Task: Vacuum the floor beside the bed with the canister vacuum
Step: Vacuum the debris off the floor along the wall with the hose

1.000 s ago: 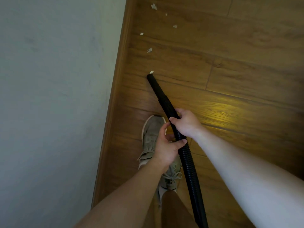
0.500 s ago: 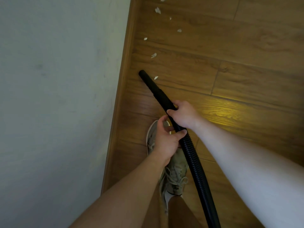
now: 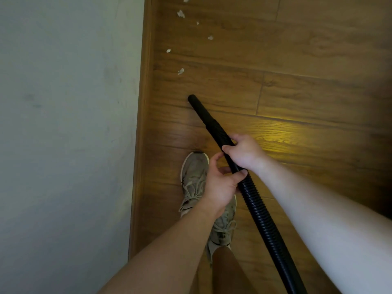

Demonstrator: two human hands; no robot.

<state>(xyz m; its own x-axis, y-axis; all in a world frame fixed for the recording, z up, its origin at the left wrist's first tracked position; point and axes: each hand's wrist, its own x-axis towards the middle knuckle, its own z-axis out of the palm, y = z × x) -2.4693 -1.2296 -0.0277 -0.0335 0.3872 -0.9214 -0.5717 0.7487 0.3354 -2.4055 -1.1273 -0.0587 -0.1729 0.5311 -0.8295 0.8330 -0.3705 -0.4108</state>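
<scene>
Beyond the hose (image 3: 257, 211), white scraps (image 3: 181, 71)

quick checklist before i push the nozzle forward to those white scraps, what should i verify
1. Grip of the right hand on the hose: ok, fingers curled round it.
2. Grip of the left hand: ok, thumb over the ribbed part, just behind the right hand.
3. Contact of the nozzle tip with the floor: cannot tell.
4. Reach to the nearest scrap: not ok, it lies ahead of the tip, apart from it.
5. Clearance of the shoe: ok, it sits left of the hose.
6. Suction running: cannot tell.
</scene>
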